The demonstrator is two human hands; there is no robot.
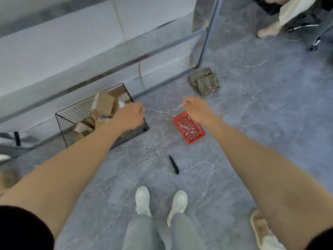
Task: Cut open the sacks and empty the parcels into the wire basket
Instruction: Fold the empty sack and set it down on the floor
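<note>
Below, one black wire basket (72,112) far left on the floor, several cardboard parcels (104,103) heaped inside, left hand (128,116) over its right rim, right hand (197,109) above one red tray (187,139), both hands' fingers curled, any hold unclear, one black knife (173,165) nearer, folded green sacks (203,82) far right.

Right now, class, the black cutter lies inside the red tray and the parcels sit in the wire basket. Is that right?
One detail is wrong. In the head view the black cutter lies on the bare floor, apart from the red tray, nearer the person's shoes. The parcels do sit in the wire basket.
</note>
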